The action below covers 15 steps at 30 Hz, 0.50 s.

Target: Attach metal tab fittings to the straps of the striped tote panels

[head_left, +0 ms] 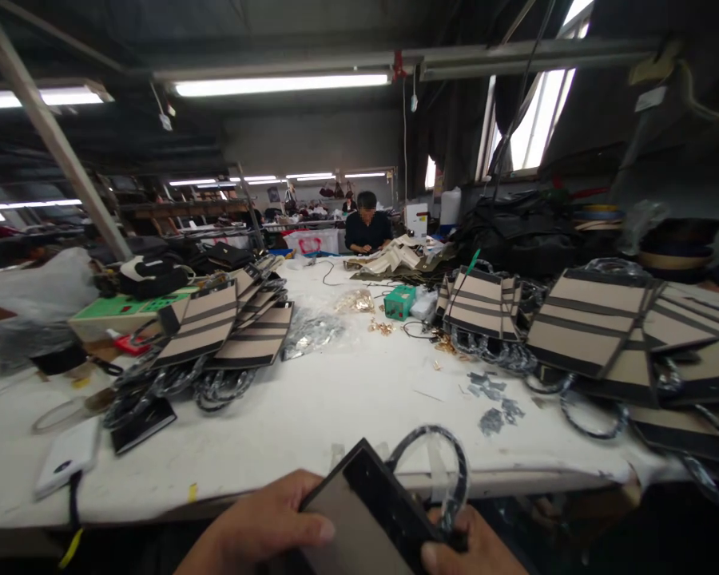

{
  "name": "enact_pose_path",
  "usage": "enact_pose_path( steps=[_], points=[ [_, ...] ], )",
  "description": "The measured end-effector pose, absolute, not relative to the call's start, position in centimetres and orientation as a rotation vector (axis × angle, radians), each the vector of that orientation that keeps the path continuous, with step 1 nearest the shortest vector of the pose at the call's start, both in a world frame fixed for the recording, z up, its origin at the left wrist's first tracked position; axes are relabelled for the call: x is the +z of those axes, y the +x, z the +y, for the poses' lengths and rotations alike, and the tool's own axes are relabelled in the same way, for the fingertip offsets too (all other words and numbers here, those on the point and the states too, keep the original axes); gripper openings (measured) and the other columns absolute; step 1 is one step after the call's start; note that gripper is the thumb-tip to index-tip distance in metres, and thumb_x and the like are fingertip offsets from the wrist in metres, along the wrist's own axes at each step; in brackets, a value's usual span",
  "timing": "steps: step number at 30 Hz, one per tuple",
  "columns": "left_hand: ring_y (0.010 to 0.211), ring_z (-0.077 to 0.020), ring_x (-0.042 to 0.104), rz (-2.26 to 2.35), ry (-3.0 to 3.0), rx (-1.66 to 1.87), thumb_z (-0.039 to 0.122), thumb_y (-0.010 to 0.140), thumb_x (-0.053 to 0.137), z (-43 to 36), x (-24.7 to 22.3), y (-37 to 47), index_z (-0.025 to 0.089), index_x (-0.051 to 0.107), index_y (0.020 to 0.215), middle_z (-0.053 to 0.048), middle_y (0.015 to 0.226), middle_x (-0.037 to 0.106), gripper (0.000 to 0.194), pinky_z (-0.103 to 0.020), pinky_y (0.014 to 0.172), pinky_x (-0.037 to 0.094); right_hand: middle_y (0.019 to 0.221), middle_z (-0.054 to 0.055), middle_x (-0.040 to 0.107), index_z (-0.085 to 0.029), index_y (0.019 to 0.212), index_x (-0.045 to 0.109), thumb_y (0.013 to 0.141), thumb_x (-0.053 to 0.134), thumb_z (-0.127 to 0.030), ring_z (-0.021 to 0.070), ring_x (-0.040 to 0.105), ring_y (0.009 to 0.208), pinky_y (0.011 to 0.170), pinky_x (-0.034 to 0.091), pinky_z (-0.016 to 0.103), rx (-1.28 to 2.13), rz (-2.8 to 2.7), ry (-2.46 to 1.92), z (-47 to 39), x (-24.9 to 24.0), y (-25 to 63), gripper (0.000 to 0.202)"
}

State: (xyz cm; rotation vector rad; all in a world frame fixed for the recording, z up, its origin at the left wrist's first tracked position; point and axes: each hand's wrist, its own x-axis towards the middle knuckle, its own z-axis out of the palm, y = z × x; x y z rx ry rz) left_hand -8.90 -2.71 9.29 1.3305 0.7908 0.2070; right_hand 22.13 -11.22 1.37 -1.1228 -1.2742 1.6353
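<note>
Bag at lower centre, held; handle already attached. Left hand pinches left edge, right hand pinches near handle base. Work appears under way; remainder unclear. Similar bags stacked mid-left, mid-right; finished or not, cannot tell. Held bag's lower end cut off; right fingertips partly hidden.

Two hands, one held bag (piled bags too overlapped to count), one teal box, one jug

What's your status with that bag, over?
Left hand gripping tan-and-black bag; right hand holding it near looped handle. Bag tilted. Similar bags piled left and right on white table.
</note>
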Motion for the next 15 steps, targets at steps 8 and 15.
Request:
enact_pose_path(
  steps=[8, 15],
  points=[
    [0.093, -0.0229, 0.071, 0.652, 1.172, 0.108, 0.046, 0.078, 0.08, -0.8, 9.3, -5.4, 0.016, 0.074, 0.111, -0.007, 0.109, 0.077, 0.045, -0.033, 0.089, 0.055, 0.129, 0.014, 0.068, -0.02, 0.127, 0.068, 0.08, 0.076, -0.057, 0.0355, 0.059, 0.124, 0.109, 0.043, 0.05, 1.361, -1.285, -1.217, -12.0, 3.3, 22.8, 0.061],
    [0.117, -0.0273, 0.066, 0.647, 1.2, 0.253, 0.035, 0.087, 0.074, -0.3, 8.3, -4.8, 0.018, 0.066, 0.132, -0.01, 0.126, 0.071, 0.049, -0.038, 0.105, 0.047, 0.136, 0.014, 0.064, -0.02, 0.124, 0.072, 0.087, 0.069, -0.058, 0.0359, 0.054, 0.129, 0.111, 0.042, 0.051, 1.269, -1.4, -1.267, -12.5, 2.0, 23.1, 0.053]
  ],
)
